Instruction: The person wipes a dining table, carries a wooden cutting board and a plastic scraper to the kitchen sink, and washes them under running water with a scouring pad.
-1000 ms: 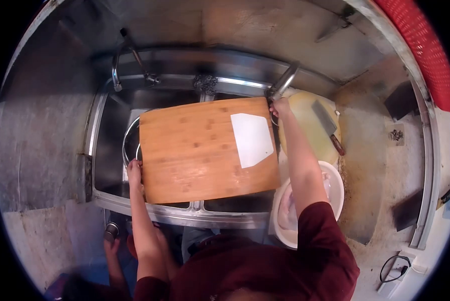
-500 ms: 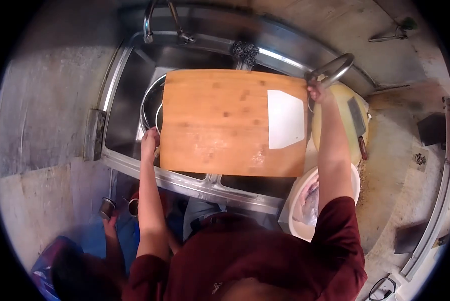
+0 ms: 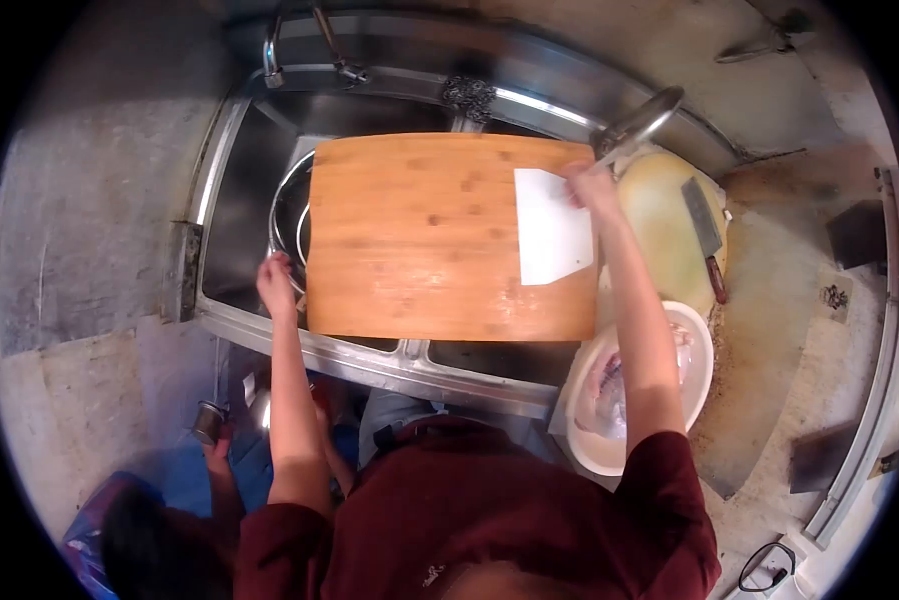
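Note:
A wooden cutting board lies across the double sink, with a white plastic scraper flat on its right part. My left hand is just off the board's left edge, its fingers closed at the rim of a round metal vessel that the board partly covers. At the scraper's upper right edge is my right hand, smeared by motion, so its grip is unclear. Beside that hand a curved metal piece stands out, perhaps a faucet spout.
To the right, a cleaver rests on a yellowish round chopping block. A white tub holds pale, wet raw food. At the back are a faucet and a steel scrubber. Lower left, another person's hand holds a metal cup.
My right hand has moved left from the board's right edge onto the scraper. My left hand stays by the vessel's rim. The whole view has shifted a little.

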The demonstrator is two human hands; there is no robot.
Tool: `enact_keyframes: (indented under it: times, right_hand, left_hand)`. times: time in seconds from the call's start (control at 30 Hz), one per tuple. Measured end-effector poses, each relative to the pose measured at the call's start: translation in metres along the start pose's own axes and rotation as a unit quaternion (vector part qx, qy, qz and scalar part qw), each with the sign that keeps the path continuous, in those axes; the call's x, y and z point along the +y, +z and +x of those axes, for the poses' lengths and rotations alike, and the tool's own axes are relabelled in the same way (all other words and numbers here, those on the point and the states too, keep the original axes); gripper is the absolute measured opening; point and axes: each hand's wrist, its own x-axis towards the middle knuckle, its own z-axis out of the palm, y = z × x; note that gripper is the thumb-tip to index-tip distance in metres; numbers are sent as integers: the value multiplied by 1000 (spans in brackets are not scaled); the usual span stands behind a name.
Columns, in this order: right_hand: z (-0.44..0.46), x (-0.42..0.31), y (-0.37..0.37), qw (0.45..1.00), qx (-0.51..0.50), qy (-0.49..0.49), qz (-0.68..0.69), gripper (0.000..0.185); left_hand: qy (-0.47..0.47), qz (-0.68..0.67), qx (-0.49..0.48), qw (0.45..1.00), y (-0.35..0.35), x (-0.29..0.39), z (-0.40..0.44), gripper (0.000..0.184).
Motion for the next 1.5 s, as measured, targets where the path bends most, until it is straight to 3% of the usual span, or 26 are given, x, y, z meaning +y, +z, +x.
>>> enact_keyframes:
  times: [0.1,0.17,0.23,0.27,0.37,0.43,0.5,0.53,0.57,0.6,0.67,0.73,0.8,0.83,0.87,0.93,0.97,1.0,1.1,1.2,1.3,1.33,1.37,1.4,1.43,1.5]
  right_hand:
    - [-14,-14,7,970,-160,120,141,18]
    - [-7,-14,11,951,-149,127,239,26]
    - [5,-12,13,920,-104,101,365,32]
    - [10,-18,17,907,-48,61,415,39]
    - [11,-29,23,891,-29,70,447,40]
    - [-15,-47,28,882,13,63,467,38]
    - [-19,-34,31,903,50,18,426,33]
    - [-26,-23,31,949,133,-87,271,29]
    - [-38,-13,32,953,212,-188,105,25]
    - [-45,-6,32,915,282,-280,-66,23]
    - [-48,1,35,908,286,-305,-39,24]
    - [-58,-3,31,953,195,-218,82,30]
    - [-54,-9,20,965,93,-103,223,36]
    - [-44,-13,10,952,26,-38,303,35]
    - [-37,-22,-2,934,-48,59,348,48]
    - [-18,-18,-5,895,-64,115,426,37]
    - [0,-9,-2,882,-64,125,450,35]
    - [3,-12,1,875,-50,132,463,31]
    - [10,-13,11,927,44,44,371,26]
    - [9,-6,8,996,85,-10,27,31]
    - [-21,29,-5,944,64,-142,-292,53]
    - [-34,31,-6,938,54,-101,-328,61]
    - [-49,28,-5,929,43,-57,-363,69]
    - [-58,25,-3,918,33,-13,-395,77]
    - [-62,23,2,916,29,-6,-401,81]
    - [-65,16,16,911,24,1,-412,91]
  left_hand:
    - [106,-46,73,991,40,54,-15,23]
    - [148,-22,-9,989,84,84,-30,25]
    - [91,-67,-98,989,144,116,-70,23]
    - [89,49,-221,970,166,130,-86,26]
    - [-75,-63,-429,898,263,128,-136,27]
    - [-329,-237,-424,810,315,125,-157,25]
    - [-364,-351,-441,742,346,126,-166,27]
    - [-379,-406,-446,702,359,128,-169,27]
    - [-376,-387,-413,734,372,129,-169,26]
    - [-372,-367,-380,764,385,133,-167,25]
    - [-362,-323,-305,819,407,136,-160,23]
    - [-73,-283,-273,917,433,120,-156,18]
    - [76,-168,-240,953,428,131,-174,16]
    - [64,-193,-280,938,420,135,-180,21]
    - [52,-217,-319,921,413,136,-183,26]
    - [26,-262,-394,881,394,141,-188,38]
    - [-63,-335,-414,844,382,166,-198,21]
    - [-61,-307,-402,860,373,171,-198,23]
    - [-40,-267,-394,879,337,175,-202,27]
    - [-54,-195,-493,846,289,162,-177,32]
    - [196,61,-335,919,212,124,-114,29]
    - [239,158,-188,939,185,100,-82,28]
    - [229,176,-161,944,149,77,-44,30]
    - [262,324,-70,906,114,95,-34,29]
    - [305,333,20,892,90,71,-12,26]
    - [261,411,121,865,58,40,6,28]
